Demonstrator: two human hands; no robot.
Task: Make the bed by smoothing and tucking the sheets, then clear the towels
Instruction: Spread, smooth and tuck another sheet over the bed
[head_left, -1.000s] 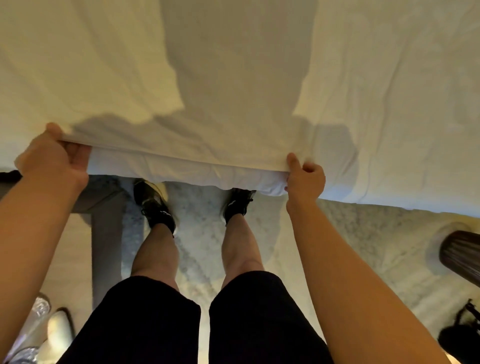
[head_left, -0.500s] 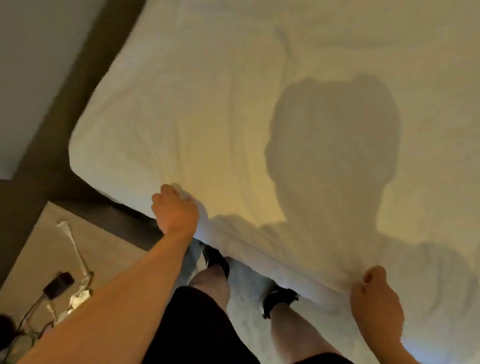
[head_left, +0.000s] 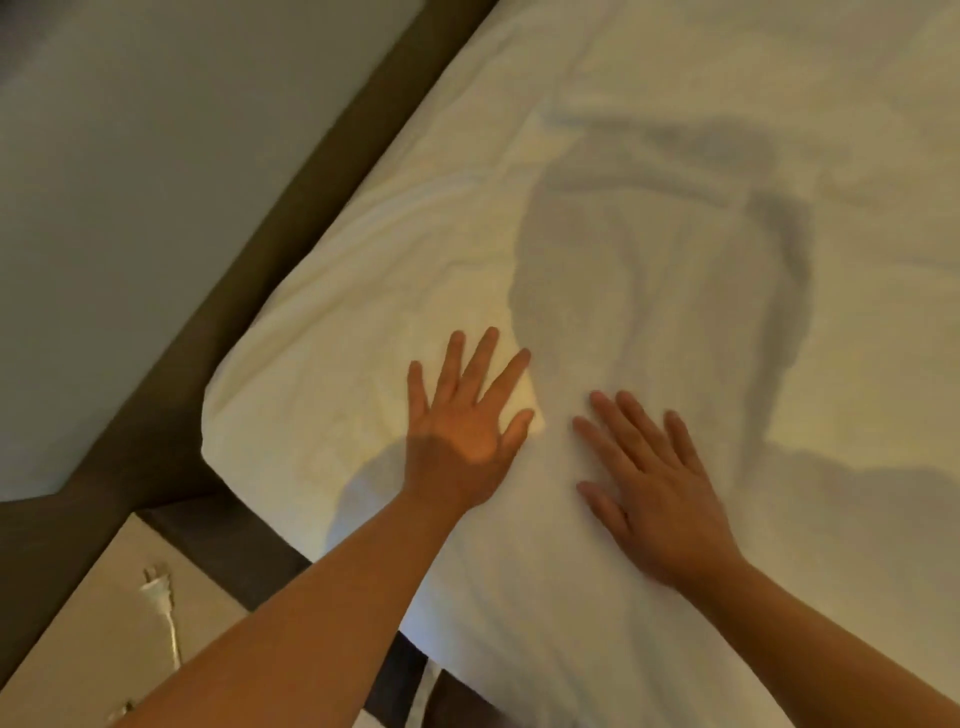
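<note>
Pressing flat, fingers spread and clasping nothing: left hand (head_left: 460, 434) and right hand (head_left: 652, 493) side by side on the white sheet (head_left: 649, 218), near the bed's corner. White plug (head_left: 156, 592) lies beyond the bed edge.

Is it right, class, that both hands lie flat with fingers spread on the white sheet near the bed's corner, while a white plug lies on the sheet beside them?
One detail is wrong. In the head view, the left hand and right hand do lie flat on the white sheet near the corner, but the white plug lies on the beige surface beside the bed, not on the sheet.
</note>
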